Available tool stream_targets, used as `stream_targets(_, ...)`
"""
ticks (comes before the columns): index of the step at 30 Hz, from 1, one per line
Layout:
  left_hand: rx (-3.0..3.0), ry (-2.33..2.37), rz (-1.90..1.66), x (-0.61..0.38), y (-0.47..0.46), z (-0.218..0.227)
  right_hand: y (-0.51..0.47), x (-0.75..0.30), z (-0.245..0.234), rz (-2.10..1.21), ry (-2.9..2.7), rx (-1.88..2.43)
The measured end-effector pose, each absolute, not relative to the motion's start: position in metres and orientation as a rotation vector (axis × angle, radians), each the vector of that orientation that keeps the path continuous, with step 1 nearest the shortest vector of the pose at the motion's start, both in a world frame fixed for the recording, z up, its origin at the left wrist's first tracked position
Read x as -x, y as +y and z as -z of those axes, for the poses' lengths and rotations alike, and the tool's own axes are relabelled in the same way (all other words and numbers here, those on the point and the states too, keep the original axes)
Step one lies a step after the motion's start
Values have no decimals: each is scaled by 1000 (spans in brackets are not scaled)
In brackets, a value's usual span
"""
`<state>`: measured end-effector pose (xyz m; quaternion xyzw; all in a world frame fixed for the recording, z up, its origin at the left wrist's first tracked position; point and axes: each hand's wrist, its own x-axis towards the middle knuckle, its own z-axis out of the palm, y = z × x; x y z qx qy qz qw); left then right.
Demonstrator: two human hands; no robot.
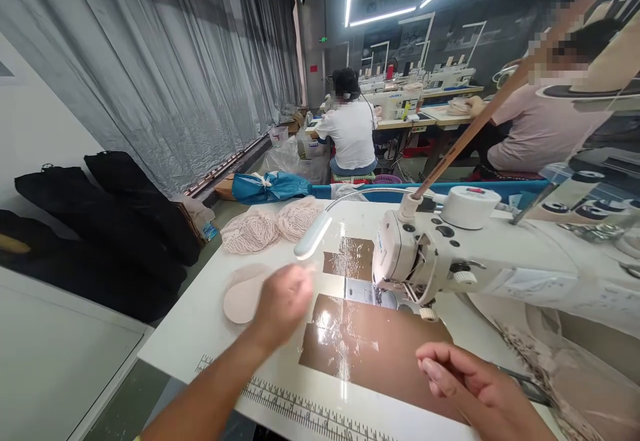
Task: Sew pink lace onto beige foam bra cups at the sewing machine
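My left hand hovers over the white sewing table, just right of a stack of beige oval pads. Its fingers are blurred by motion. My right hand rests at the front right of the table, fingers loosely curled, over a brown taped patch. I cannot make out anything in it. The white sewing machine stands right of centre, with its needle area between my hands. A bendy lamp lights the bed.
Pink lace pieces lie at the table's far edge. A printed ruler runs along the front edge. Black bags sit by the left wall. Two people sit at sewing stations behind. A blue bundle lies on the floor.
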<state>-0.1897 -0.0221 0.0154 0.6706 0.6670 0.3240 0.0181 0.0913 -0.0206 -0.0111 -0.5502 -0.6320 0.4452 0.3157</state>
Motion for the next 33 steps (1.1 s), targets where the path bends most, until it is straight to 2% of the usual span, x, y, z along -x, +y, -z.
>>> stream_targets(3,-2438,1955,-562,142,-1,19,-3,-88,15,-1041,-1964,1373)
stream_targets(6,-2568,1851,-306,99,2,44,15,-81,22,-929,-2244,1292)
stream_targets(11,-2659,1701,28,84,-15,30,19,-65,35,-666,-2560,1265)
stream_targets(13,-2619,1654,-53,93,-18,14,15,-62,41,-529,-2623,1245)
stream_targets(18,-2491,1186,-406,117,-7,-7,10,-63,57,-250,-2626,1194)
stream_targets(21,-2482,1262,-567,120,1,8,10,-61,70,-15,-2600,1255)
stream_targets(25,-2572,1329,-564,117,12,36,14,-57,80,201,-2547,1310)
stream_targets(33,-2681,1214,-575,128,34,54,21,-56,57,228,-2578,1367)
